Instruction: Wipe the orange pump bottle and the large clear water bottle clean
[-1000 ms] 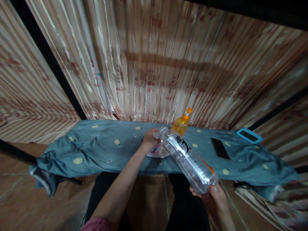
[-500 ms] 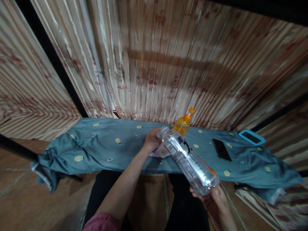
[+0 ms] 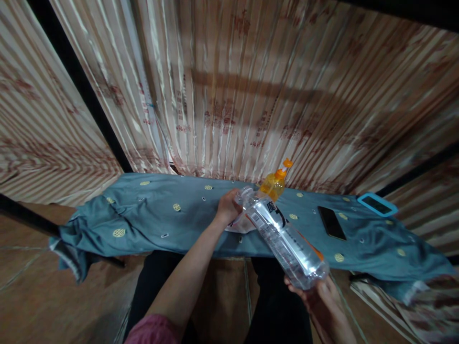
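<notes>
A clear plastic bottle (image 3: 283, 234) with a silver label and dark lettering slants across the view in front of me. My left hand (image 3: 229, 208) is closed at its neck end, the fingers partly hidden behind it. At the other end, my right hand (image 3: 319, 291) grips the bottle's base from below. Under the bottle, beside my left hand, lies a whitish item (image 3: 244, 224) with some print, mostly covered. Just behind the bottle stands a pump bottle (image 3: 273, 185) of yellow liquid with an orange top.
A grey-blue cloth with yellow motifs (image 3: 143, 210) covers the low bench or table. To the right lie a dark phone (image 3: 332, 222) and a blue-framed device (image 3: 377, 204). Patterned curtains (image 3: 222, 95) hang behind, with a black post (image 3: 79, 86) at left.
Both hands and the bottle keep nearly the same pose. The whole view has shifted very slightly.
</notes>
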Tool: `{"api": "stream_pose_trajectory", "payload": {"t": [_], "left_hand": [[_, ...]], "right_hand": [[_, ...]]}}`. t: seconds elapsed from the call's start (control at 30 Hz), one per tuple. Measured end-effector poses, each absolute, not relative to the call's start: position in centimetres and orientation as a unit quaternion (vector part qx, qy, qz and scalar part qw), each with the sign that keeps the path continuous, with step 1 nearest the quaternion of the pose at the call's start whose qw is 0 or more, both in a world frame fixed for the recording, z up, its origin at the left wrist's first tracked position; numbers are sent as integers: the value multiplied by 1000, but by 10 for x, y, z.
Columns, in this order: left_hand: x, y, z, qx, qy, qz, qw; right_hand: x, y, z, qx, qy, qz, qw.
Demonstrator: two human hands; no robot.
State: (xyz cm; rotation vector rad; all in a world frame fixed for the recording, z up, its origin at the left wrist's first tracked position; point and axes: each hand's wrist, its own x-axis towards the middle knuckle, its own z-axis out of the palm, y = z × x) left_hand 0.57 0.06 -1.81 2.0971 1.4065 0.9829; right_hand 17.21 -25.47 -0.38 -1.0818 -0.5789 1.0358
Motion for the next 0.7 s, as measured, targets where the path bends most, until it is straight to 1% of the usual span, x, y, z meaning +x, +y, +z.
{"api": "stream_pose_trajectory", "payload": {"t": [0.23,0.4,0.7], "left_hand": [[6,1,-18,754,520,340,212],[7,2,-20,748,508,357,232],[6,3,-23,749,507,363,225]], "right_hand": [[163,-257,10,-496,-221,471,696],[162,-257,8,-497,-230,468,693],[162,-257,0,-511,-228,451,696]]}}
